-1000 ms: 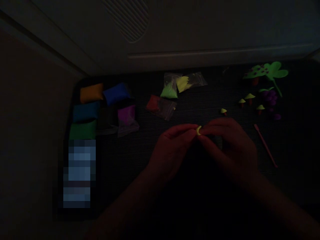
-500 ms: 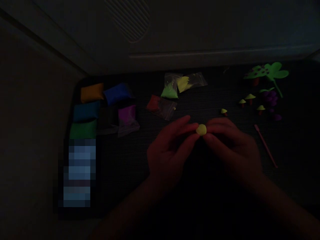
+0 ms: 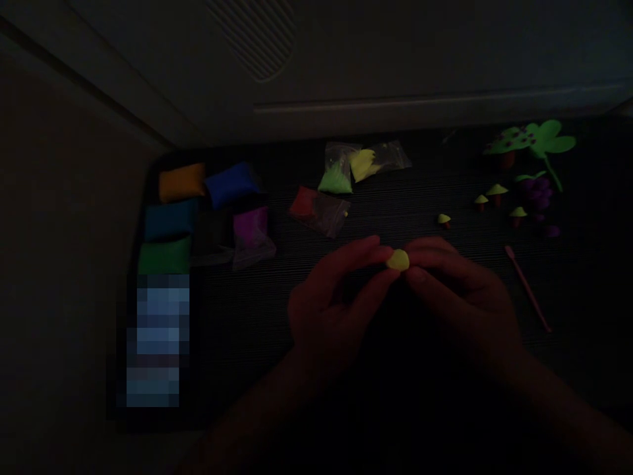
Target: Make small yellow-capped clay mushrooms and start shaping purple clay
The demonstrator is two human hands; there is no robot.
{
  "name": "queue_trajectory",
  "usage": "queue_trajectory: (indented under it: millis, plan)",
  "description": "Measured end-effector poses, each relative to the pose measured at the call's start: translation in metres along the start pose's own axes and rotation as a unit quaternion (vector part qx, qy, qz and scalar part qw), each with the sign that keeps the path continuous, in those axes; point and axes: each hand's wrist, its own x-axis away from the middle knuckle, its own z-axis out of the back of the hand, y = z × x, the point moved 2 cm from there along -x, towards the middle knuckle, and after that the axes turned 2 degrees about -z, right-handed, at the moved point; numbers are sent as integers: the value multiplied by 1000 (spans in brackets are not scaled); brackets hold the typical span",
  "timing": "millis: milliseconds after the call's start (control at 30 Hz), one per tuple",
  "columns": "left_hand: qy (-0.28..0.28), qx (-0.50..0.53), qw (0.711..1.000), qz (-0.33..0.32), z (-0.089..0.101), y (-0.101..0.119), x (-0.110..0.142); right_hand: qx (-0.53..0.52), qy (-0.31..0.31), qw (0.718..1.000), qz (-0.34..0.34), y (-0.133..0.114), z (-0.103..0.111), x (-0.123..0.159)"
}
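Note:
The scene is very dark. A small yellow clay piece (image 3: 397, 260) is pinched between the fingertips of both hands above a dark ribbed mat (image 3: 297, 290). My left hand (image 3: 336, 303) comes in from the lower left with thumb and forefinger closed on the clay. My right hand (image 3: 459, 297) grips it from the right side. Just beyond the hands stands a tiny yellow-capped clay mushroom (image 3: 444, 220).
Coloured clay packs (image 3: 198, 208) lie at the left, and clear bags of green, yellow and red clay (image 3: 341, 175) at the back. More small mushrooms (image 3: 497, 196), a green clay plant (image 3: 531, 142), purple clay (image 3: 538, 191) and a pink stick tool (image 3: 527, 287) sit at the right.
The clay showed as a thin curved edge one second ago; it now shows a rounder, flatter face. The left fingers shifted and spread a little. Both hands stayed in place.

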Motion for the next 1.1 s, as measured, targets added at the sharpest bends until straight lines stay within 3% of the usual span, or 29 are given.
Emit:
queue_trajectory:
  millis: [133, 267, 467, 567, 633, 867, 1100]
  plan:
    - [9, 48, 998, 45, 0, 1, -2, 7, -14, 1000, 16, -1, 1, 0]
    - [8, 169, 975, 144, -3, -1, -6, 25, -21, 999, 29, -2, 2, -1]
    - [-8, 411, 854, 318, -12, -16, -10, 137, 6, 986, 94, -4, 4, 0]
    - [-33, 468, 804, 365, -15, -18, -9, 228, 37, 959, 164, -5, 3, 1]
    - [-35, 483, 786, 384, -17, -17, -7, 274, 50, 938, 204, -5, 2, 1]
    - [-16, 487, 778, 398, -22, -14, -3, 323, 72, 912, 244, -4, -1, 1]
    - [-12, 466, 803, 371, -22, -14, -4, 298, 85, 924, 222, -4, -1, 2]
